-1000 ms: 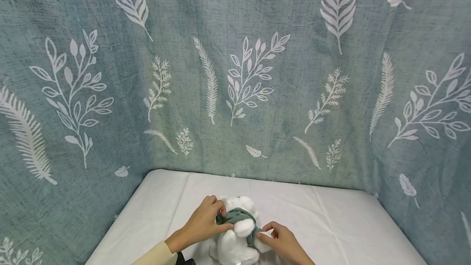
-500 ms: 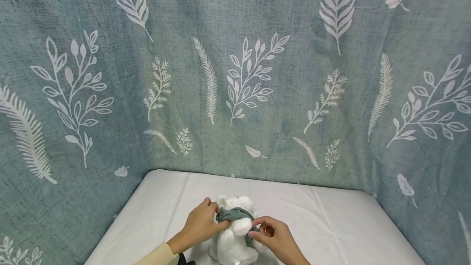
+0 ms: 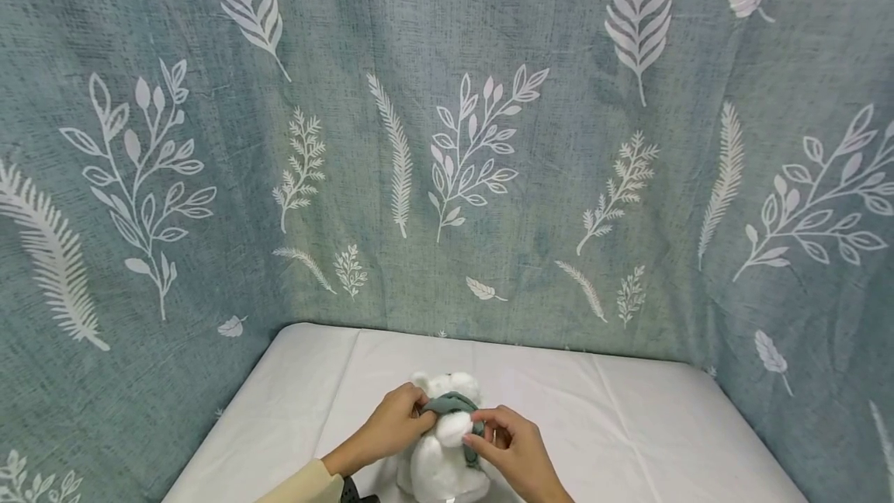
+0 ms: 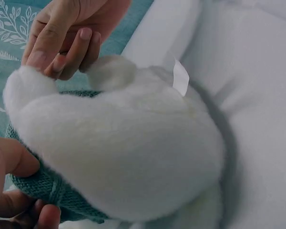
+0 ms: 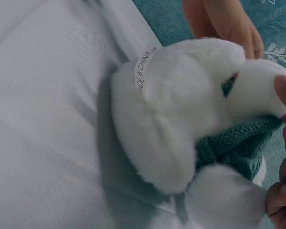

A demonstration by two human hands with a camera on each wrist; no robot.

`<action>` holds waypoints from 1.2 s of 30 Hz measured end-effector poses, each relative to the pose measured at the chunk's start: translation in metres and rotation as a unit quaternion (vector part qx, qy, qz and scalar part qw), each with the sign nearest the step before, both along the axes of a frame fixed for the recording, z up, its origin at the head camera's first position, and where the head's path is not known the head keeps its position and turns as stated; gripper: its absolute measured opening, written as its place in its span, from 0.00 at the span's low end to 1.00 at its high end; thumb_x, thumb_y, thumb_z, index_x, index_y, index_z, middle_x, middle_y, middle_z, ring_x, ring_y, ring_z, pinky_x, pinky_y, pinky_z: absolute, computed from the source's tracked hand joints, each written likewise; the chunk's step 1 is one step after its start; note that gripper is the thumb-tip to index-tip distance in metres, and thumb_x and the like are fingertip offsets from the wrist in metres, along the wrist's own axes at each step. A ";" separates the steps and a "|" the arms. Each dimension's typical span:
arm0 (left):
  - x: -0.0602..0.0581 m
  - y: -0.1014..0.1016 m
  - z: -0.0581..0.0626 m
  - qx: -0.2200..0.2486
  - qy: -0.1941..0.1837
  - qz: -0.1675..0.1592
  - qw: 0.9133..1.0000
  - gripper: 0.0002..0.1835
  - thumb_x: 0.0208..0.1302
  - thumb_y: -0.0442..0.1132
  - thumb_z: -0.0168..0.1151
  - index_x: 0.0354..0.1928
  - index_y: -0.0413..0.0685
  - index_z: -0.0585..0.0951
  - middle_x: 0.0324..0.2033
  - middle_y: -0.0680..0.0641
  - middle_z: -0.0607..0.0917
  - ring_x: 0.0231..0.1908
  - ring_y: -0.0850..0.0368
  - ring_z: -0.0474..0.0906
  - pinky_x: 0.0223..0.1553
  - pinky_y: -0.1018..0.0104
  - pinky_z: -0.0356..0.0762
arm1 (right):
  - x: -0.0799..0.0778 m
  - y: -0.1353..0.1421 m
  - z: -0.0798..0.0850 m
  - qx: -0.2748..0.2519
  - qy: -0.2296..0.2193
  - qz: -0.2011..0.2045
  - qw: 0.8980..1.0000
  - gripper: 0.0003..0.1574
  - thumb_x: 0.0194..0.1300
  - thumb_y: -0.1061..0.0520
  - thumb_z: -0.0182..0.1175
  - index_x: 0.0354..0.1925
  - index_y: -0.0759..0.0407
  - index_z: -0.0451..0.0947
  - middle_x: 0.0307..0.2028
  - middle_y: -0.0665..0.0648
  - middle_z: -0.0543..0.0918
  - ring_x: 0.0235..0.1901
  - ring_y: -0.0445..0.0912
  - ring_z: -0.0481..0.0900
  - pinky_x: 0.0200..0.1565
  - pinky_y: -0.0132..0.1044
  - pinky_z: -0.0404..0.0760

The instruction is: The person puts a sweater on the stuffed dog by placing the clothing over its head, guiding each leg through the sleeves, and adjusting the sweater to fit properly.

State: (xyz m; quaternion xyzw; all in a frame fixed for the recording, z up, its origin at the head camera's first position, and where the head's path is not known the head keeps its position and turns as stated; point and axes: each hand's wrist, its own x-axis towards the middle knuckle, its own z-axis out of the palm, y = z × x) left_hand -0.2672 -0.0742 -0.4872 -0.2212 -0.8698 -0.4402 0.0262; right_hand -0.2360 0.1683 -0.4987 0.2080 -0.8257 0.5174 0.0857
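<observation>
Scarf (image 4: 52, 188) in teal knit: I see the left hand (image 3: 396, 421) pinch it at the neck of the white plush toy (image 3: 443, 472), while the right hand (image 3: 517, 445) has thumb and fingertips closed on one paw (image 5: 252, 88). The toy sits on white cloth (image 3: 628, 425), with leaf-printed fabric (image 3: 531, 278) hanging around.

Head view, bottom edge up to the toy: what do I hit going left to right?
Beige sleeve → left hand → white plush toy → right hand.
</observation>
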 end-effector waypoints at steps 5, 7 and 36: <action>0.001 0.005 0.001 -0.009 0.033 -0.005 0.999 0.06 0.67 0.37 0.63 0.39 0.40 0.83 0.30 0.54 0.76 0.27 0.66 0.71 0.28 0.71 0.73 | -0.003 -0.011 -0.005 0.013 0.034 0.019 0.999 0.16 0.62 0.44 0.73 0.44 0.50 0.87 0.25 0.45 0.76 0.18 0.34 0.67 0.21 0.30 0.73; 0.001 0.007 0.001 -0.017 0.050 -0.006 0.999 0.04 0.68 0.36 0.62 0.38 0.42 0.82 0.29 0.55 0.75 0.26 0.67 0.70 0.27 0.72 0.72 | -0.005 -0.015 -0.007 0.021 0.038 0.023 0.999 0.16 0.64 0.45 0.72 0.45 0.52 0.88 0.24 0.44 0.75 0.19 0.34 0.69 0.22 0.30 0.74; 0.000 0.001 0.014 -0.069 0.132 -0.067 0.987 0.03 0.76 0.37 0.61 0.42 0.51 0.83 0.25 0.61 0.81 0.18 0.72 0.69 0.22 0.74 0.70 | -0.024 -0.028 -0.012 -0.004 -0.101 -0.044 0.994 0.19 0.64 0.50 0.73 0.41 0.58 0.75 0.20 0.49 0.73 0.18 0.39 0.67 0.22 0.30 0.69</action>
